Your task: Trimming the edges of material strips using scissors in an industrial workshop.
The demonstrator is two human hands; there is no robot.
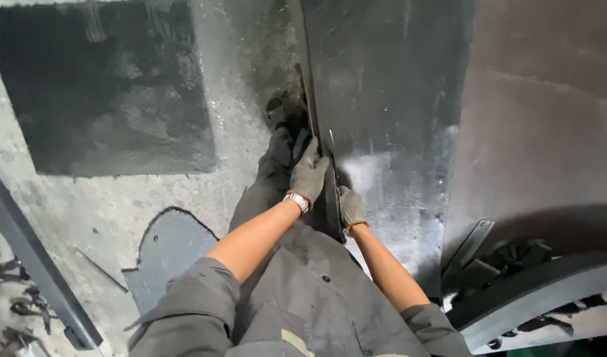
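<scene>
Below, gloved hands, left (308, 173) and right (351, 208), closed on metal sheet (389, 106) edge, fingertips hidden behind it

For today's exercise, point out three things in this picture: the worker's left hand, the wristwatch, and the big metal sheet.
Left hand (308, 173), head view, back of the glove.
Wristwatch (297, 201), head view, silver band on the left wrist.
Metal sheet (389, 119), head view, bare flat face.

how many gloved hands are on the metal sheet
2. The left hand grips the near edge of the upright metal sheet, higher up, with a wristwatch at its wrist. The right hand holds the same edge just below. No other hands show.
</scene>
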